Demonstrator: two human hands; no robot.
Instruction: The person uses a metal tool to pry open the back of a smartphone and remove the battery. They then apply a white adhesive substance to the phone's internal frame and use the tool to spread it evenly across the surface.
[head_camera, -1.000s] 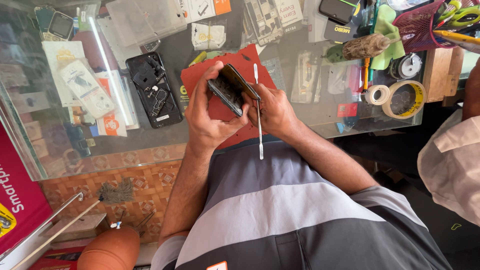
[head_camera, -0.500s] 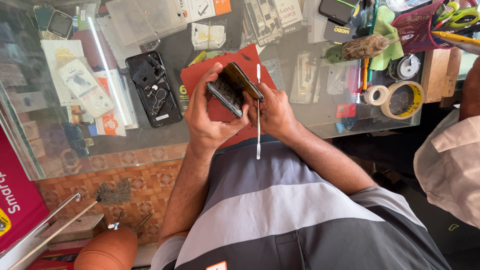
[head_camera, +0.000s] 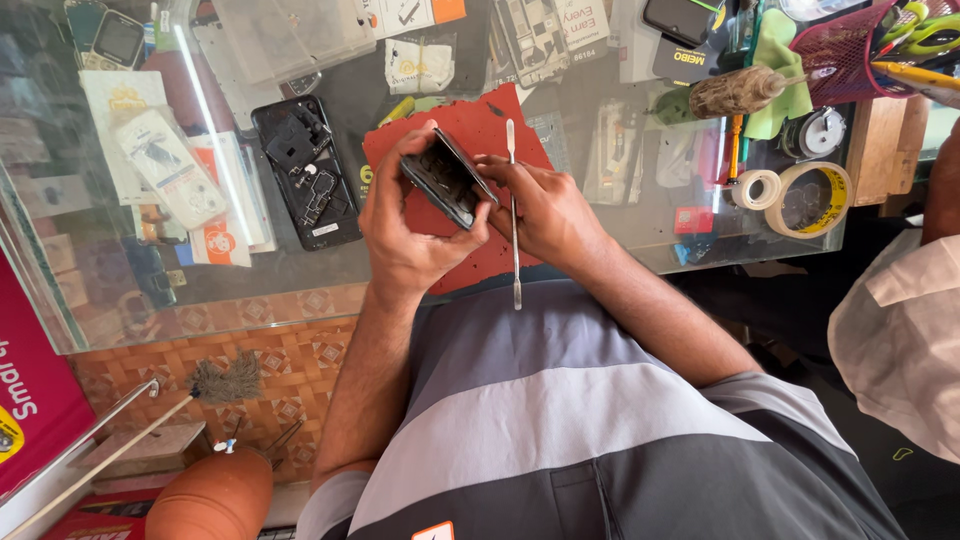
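Hands come first, raised just above the table edge and close to the chest, so the work sits where the eyes can follow it; the left hand (head_camera: 405, 235) has its grip closed round a dark phone (head_camera: 447, 178), thumb on one side and fingers wrapped behind, tilting it on edge so its open side faces the other hand. The right hand (head_camera: 545, 205) pinches a thin metal pry tool (head_camera: 514, 215) between thumb and fingers, its grip shut on the middle of the shaft, the tool standing nearly upright with one flat end above the phone and the other pointing back at the shirt, while the fingertips touch the phone's rim, likely to steady it. Beneath both lies a red mat (head_camera: 485, 125) on the glass table (head_camera: 640, 250), probably to give small parts a soft, visible bed. Left of the mat rests an opened phone shell (head_camera: 307, 172), insides up. Farther right sit two tape rolls (head_camera: 805, 198), a wooden-handled brush (head_camera: 738, 92) and a pink mesh pen holder (head_camera: 840, 50), all within easy reach. Another person's pale sleeve (head_camera: 900, 340) shows at the right edge
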